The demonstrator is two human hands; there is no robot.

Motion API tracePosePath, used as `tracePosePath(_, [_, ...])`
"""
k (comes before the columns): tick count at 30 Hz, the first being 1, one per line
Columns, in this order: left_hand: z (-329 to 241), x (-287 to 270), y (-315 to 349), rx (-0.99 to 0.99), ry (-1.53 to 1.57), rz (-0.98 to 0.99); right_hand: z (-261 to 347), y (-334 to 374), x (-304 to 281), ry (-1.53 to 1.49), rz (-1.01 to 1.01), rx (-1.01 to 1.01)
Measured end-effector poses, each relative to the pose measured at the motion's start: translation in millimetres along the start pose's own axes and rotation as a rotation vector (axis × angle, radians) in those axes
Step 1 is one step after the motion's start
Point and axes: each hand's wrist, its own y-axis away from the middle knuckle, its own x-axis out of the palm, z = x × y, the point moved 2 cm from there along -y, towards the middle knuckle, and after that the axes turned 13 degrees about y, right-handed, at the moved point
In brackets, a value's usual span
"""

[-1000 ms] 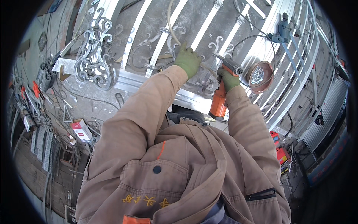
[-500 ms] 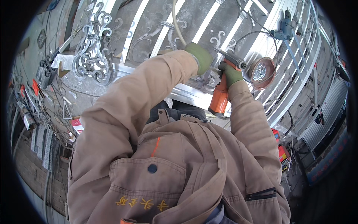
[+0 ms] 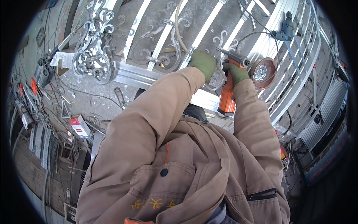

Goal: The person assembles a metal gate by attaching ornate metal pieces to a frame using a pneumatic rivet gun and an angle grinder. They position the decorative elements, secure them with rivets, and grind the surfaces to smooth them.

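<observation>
My right hand (image 3: 237, 72), in a green glove, is wrapped round the grip of an orange rivet gun (image 3: 226, 98), its dark nose pointing up and left. My left hand (image 3: 204, 64), also gloved in green, is curled over the metal railing panel (image 3: 138, 74), between a pale hose and the rivet gun. What its fingers hold is hidden beneath the glove. Silver scroll ornaments (image 3: 150, 59) sit between the panel's shiny bars. Just right of my right hand, a reddish-brown bowl (image 3: 274, 74) holds small silver rivets (image 3: 262, 71).
A blue-green drill (image 3: 286, 30) with a cable lies on the bars at the upper right. Several scroll ornaments (image 3: 95, 48) are stacked at the panel's left end. Cables, loose tools and a red-and-white box (image 3: 79, 126) litter the floor at left. A corrugated sheet (image 3: 322, 112) lies at right.
Both hands have shifted slightly right in view, the rivet gun moving with my right hand. My left forearm has swung right and lower, uncovering more of the panel's near edge and the floor.
</observation>
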Motion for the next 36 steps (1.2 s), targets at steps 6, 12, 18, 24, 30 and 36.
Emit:
tracePosePath(6, [22.3, 24.8, 44.6, -0.016, 0.153, 0.292, 5.8, -0.7, -3.5, 0.010, -0.010, 0.069])
tracePosePath(12, [26.4, 42.5, 63.1, 0.078, 0.132, 0.561, 16.1, 7.3, -2.1, -0.102, -0.028, 0.177])
tracePosePath(18, [3.7, 51.3, 102.2, 0.104, 0.133, 0.597, 9.6, -5.8, -6.8, -0.116, -0.007, 0.205])
tracePosePath(24, [-5.3, 14.0, 145.0, 0.241, 0.216, 0.798, 6.8, -7.4, -8.9, -0.184, 0.026, 0.229])
tracePosePath(30, [12.7, 76.9, 178.5, 0.090, 0.419, 0.854, -13.8, -1.0, 21.7, -0.315, -0.110, 0.063])
tracePosePath(36, [22.7, 82.3, 193.3, 0.101, 0.464, 0.848, -21.1, 2.1, 40.5, -0.390, -0.192, 0.033])
